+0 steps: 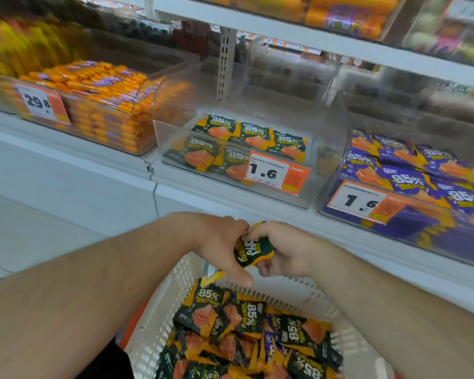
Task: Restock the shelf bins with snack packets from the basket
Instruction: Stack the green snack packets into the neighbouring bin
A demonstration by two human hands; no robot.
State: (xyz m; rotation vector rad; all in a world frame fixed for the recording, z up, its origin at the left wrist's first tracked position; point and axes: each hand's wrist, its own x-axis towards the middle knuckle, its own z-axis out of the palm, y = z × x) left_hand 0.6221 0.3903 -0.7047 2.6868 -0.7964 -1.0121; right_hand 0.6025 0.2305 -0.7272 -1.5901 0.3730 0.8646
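Note:
A white slotted basket (162,318) at the bottom centre holds several dark green and orange snack packets (246,318), with a few purple ones among them. Above its far rim both hands meet on a bunch of dark green packets (253,248). My left hand (219,242) pinches the bunch from the left, and my right hand (285,250) grips it from the right. Straight ahead on the shelf, a clear bin (175,138) with a 1.6 price tag holds several of the same green packets (244,143), lying low on its floor.
A clear bin (337,214) of purple packets stands to the right of it, also tagged 1.6. To the left is a bin (140,143) piled with orange sausage sticks, tagged 29.8. An upper shelf (340,39) overhangs the bins. Pale floor lies at left.

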